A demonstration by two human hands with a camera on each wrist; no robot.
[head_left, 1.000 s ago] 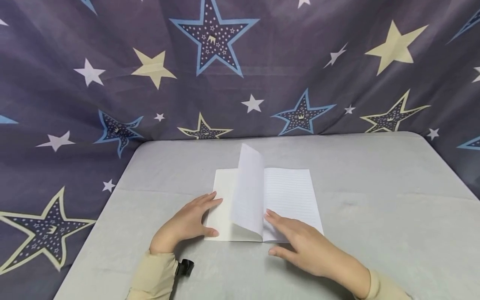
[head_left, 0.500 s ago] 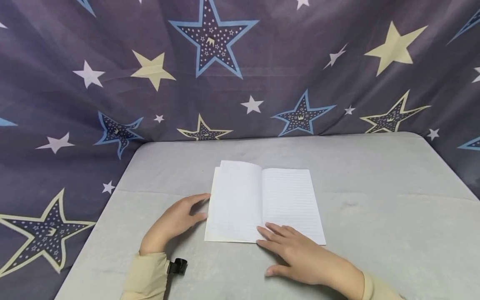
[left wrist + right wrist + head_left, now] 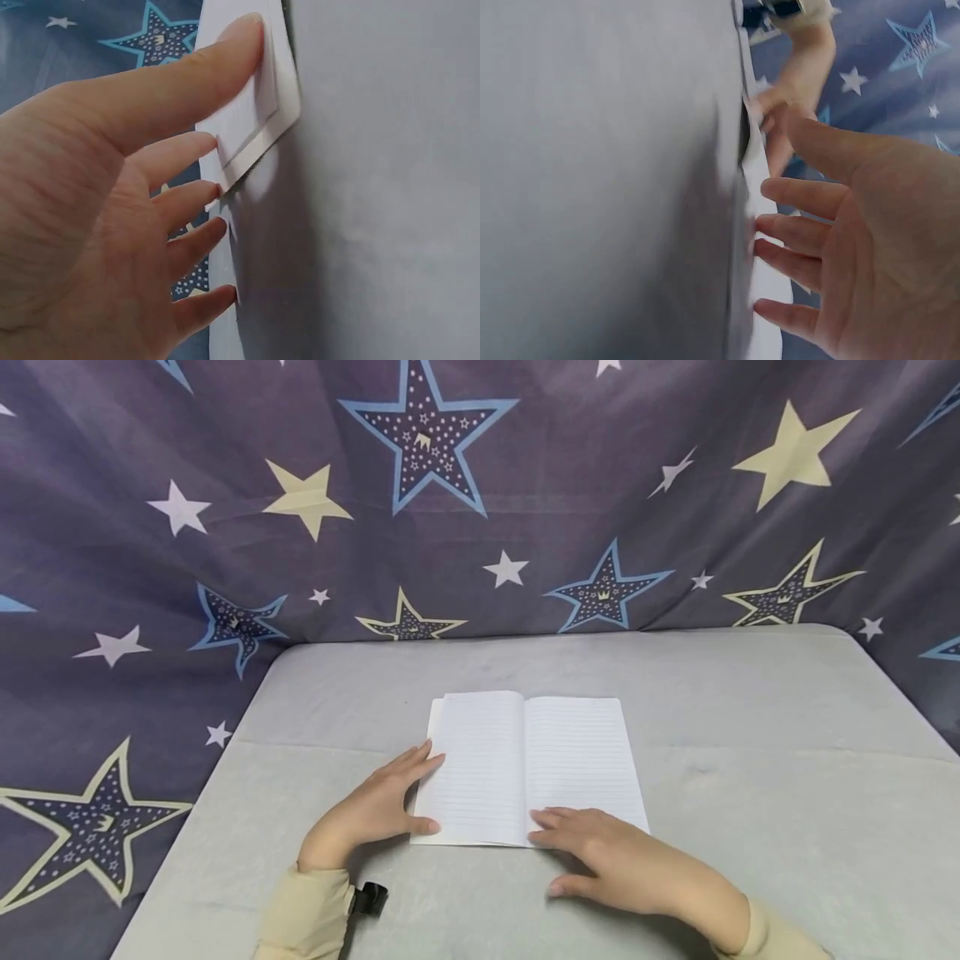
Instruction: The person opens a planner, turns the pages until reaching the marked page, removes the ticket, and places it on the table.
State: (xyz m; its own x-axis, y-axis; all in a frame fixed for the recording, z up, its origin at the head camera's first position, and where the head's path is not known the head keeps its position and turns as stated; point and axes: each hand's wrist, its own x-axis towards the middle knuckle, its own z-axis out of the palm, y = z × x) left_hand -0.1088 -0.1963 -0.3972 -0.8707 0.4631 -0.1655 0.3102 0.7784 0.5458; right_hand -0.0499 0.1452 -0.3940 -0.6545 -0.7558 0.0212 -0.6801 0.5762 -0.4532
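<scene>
An open notebook (image 3: 577,752) with lined white pages lies on the table, its spine running away from me. My left hand (image 3: 375,802) rests at the left page's outer edge, with the thumb and fingertips on the paper and the fingers spread. In the left wrist view the thumb (image 3: 240,45) lies over the page corner, and a cream sheet shows beneath the white one. My right hand (image 3: 622,860) lies over the lower part of the right page near the spine. Its fingers are extended, and the thumb is off the notebook, over the table.
A grey cloth covers the table (image 3: 750,793). Behind and to the sides hangs a dark curtain (image 3: 562,468) printed with stars. A black strap (image 3: 369,900) shows at the left sleeve (image 3: 307,910).
The leaf standing up a second ago has come down onto the left side. The left hand drew back off the edge, then returned onto the page. The right hand shifted slightly.
</scene>
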